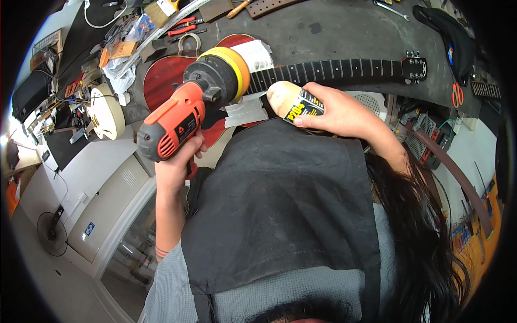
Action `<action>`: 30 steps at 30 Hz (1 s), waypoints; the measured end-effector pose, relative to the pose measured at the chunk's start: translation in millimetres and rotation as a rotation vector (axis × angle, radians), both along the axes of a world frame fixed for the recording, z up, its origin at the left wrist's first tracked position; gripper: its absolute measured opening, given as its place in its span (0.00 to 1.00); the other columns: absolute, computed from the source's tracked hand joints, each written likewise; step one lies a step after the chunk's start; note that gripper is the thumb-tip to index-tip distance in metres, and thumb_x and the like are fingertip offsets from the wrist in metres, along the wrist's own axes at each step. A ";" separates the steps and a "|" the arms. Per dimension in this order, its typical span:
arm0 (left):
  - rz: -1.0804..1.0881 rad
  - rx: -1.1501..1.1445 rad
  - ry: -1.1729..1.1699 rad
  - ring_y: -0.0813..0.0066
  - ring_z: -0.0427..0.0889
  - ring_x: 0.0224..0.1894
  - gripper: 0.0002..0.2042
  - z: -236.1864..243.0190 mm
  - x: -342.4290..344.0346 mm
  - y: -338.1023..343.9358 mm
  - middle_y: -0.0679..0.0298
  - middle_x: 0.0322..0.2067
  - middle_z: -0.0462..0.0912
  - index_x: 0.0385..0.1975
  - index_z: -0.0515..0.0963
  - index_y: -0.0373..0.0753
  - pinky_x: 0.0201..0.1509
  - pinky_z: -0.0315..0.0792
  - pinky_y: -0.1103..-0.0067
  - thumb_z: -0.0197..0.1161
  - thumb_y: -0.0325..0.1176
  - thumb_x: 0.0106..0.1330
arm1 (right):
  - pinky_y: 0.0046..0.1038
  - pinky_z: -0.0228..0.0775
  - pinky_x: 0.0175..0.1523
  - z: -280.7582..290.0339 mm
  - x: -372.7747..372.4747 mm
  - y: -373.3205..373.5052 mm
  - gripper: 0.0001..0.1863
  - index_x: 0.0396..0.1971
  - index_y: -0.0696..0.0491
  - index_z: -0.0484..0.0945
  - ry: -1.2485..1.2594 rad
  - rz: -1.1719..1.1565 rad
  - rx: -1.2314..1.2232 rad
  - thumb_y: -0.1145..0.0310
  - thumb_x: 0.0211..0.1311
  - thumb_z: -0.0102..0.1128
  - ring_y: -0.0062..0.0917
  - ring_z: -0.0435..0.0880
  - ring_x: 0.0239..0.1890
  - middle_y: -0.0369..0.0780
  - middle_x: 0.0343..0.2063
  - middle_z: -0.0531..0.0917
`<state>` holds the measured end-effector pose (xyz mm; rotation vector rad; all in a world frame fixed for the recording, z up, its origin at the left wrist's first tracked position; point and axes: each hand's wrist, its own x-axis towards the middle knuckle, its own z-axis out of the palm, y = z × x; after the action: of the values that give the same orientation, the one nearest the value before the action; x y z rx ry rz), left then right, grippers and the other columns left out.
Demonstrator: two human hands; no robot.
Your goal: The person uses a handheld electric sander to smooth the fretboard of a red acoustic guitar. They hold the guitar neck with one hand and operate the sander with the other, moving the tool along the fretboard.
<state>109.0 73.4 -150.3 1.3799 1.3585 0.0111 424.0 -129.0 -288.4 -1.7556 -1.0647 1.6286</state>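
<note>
My left hand (pixel 186 156) is closed round the grip of an orange-red and black power polisher (pixel 175 121). The polisher's round pad (pixel 237 67), yellow and orange at its edge, is raised in front of the guitar. In my right hand (pixel 344 110) is a pale bottle (pixel 288 99) with a black and yellow label, tilted to the left. Behind both hands a guitar lies across the bench, with a dark red body (pixel 161 81), a fretted neck (pixel 334 71) and a headstock (pixel 416 70) to the right. The polisher hides part of the body. White paper (pixel 256 55) covers another part.
Red-handled pliers (pixel 186 26) and a wrench (pixel 391 9) lie on the dark bench (pixel 344 32). A cream guitar body (pixel 107 116) stands at left, near cluttered bags and cables. Orange-handled scissors (pixel 457 95) are at right. A fan (pixel 52 234) stands at lower left.
</note>
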 end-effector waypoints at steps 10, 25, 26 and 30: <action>-0.396 0.312 0.260 0.70 0.92 0.53 0.25 -14.7 33.0 -5.7 0.60 0.53 0.94 0.70 0.85 0.38 0.61 0.83 0.70 0.79 0.29 0.74 | 0.39 0.80 0.72 -60.2 6.3 -24.5 0.49 0.79 0.58 0.75 0.142 -0.324 0.063 0.44 0.68 0.84 0.37 0.89 0.67 0.50 0.66 0.89; -0.485 0.310 0.464 0.52 0.92 0.69 0.37 -20.8 48.8 -3.6 0.48 0.63 0.94 0.82 0.75 0.46 0.74 0.81 0.63 0.82 0.34 0.74 | 0.43 0.64 0.88 -75.8 2.0 -50.2 0.59 0.92 0.51 0.62 0.055 -0.402 0.114 0.46 0.66 0.83 0.47 0.72 0.87 0.58 0.84 0.73; -0.496 0.314 0.475 0.52 0.92 0.69 0.37 -22.1 47.2 -2.5 0.48 0.63 0.94 0.82 0.75 0.46 0.74 0.81 0.63 0.82 0.34 0.74 | 0.43 0.64 0.88 -76.7 1.9 -50.7 0.60 0.92 0.51 0.61 0.054 -0.401 0.118 0.46 0.67 0.83 0.47 0.73 0.87 0.58 0.84 0.73; -0.492 0.296 0.500 0.50 0.92 0.70 0.37 -21.9 53.2 -3.3 0.47 0.63 0.94 0.82 0.74 0.46 0.74 0.81 0.62 0.80 0.33 0.74 | 0.43 0.65 0.87 -76.4 1.8 -51.4 0.60 0.92 0.51 0.61 0.085 -0.399 0.100 0.46 0.67 0.83 0.47 0.73 0.86 0.58 0.84 0.73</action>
<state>162.2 70.1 -172.2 2.0342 1.4151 -0.5076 425.8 -180.4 -364.8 -1.6868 -0.6887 1.3636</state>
